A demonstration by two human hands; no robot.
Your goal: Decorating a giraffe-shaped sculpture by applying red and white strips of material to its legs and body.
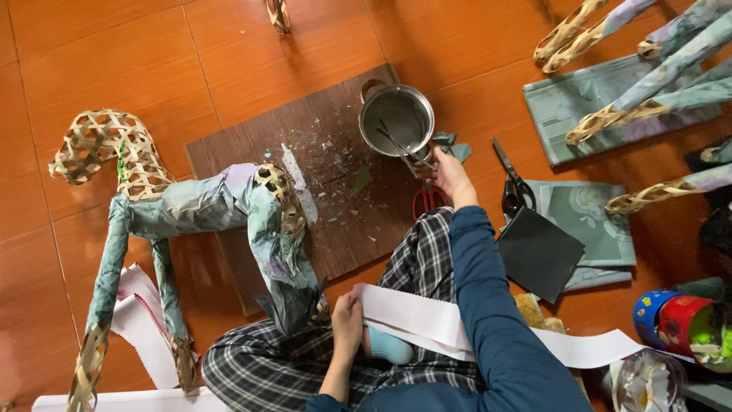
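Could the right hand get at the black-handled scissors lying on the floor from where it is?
Probably yes. The right hand is at the metal pot, and the black-handled scissors lie uncovered on the floor just beside it, with nothing between them.

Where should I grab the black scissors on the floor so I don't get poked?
Take the black scissors by the handle loops, the end nearest the person, reaching in from that side. The blades point away toward the green paper, so your fingers stay clear of the tips.
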